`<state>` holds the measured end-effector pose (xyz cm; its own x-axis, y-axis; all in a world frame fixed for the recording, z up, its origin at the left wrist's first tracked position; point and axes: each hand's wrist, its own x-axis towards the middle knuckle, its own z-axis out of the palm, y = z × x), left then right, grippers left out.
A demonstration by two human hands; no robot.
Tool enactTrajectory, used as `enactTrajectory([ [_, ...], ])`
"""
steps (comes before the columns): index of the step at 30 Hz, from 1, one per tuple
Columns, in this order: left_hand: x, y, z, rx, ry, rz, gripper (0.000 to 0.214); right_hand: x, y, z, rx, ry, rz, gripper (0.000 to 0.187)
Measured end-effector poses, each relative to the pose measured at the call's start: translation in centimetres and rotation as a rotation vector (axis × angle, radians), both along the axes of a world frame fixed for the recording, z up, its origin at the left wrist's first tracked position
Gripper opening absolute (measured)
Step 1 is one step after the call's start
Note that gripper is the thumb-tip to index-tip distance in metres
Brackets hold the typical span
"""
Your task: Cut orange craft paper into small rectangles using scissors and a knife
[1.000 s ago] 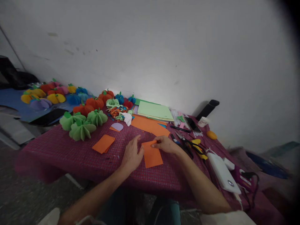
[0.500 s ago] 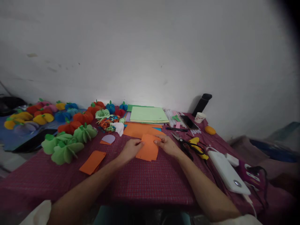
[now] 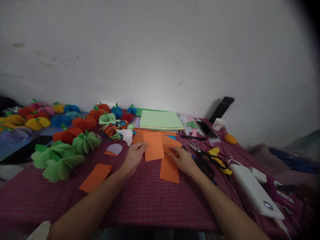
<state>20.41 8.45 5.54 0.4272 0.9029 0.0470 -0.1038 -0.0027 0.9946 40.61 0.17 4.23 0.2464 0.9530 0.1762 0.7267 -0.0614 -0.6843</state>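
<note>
- The left hand [image 3: 135,155] pinches an orange paper rectangle [image 3: 153,146] by its left edge, thumb and fingers clamped on it.
- That rectangle is at mid-table, in front of the large orange sheet [image 3: 171,143]; its long axis runs near to far, the far end leaning slightly left.
- The right hand [image 3: 183,160] has curled fingers at the far right part of a second orange rectangle [image 3: 170,171]; whether they grip it, I cannot tell.
- This second piece also runs near to far, its far end partly hidden.
- Left of the left hand, an orange paper stack [image 3: 96,177] slants from near left to far right.
- Black-handled scissors [image 3: 207,156] lie right of the right hand, blades pointing far left.
- At far right a white paper cup [image 3: 219,124] stands mouth up; its inside is not visible.
</note>
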Motion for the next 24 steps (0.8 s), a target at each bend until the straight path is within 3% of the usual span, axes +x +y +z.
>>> enactTrajectory([
  [2, 0.4, -0.7, -0.2, -0.021, -0.024, -0.04, 0.036, -0.5, -0.1, 0.5, 0.075, 0.082, -0.035, 0.034],
  [4, 0.7, -1.3, -0.5, -0.041, -0.055, -0.102, 0.034, -1.1, -0.2, 1.0, 0.105, 0.26, 0.03, 0.035],
  [8, 1.1, -2.0, -0.8, -0.074, -0.069, -0.215, 0.034, -2.3, -0.5, 0.9, -0.003, 0.551, 0.188, 0.032],
  [16, 1.3, -2.7, -0.3, -0.116, -0.111, -0.334, 0.021, -2.6, -1.1, 1.0, -0.051, 0.82, 0.217, 0.028],
  [19, 1.3, -2.7, -0.1, -0.146, -0.12, -0.339, 0.018, -2.6, -1.4, 1.4, -0.037, 0.868, 0.245, 0.026],
  [24, 1.0, -2.6, 0.1, -0.193, -0.123, -0.284, 0.02, -2.1, -1.3, 0.9, 0.029, 0.778, 0.226, 0.024],
])
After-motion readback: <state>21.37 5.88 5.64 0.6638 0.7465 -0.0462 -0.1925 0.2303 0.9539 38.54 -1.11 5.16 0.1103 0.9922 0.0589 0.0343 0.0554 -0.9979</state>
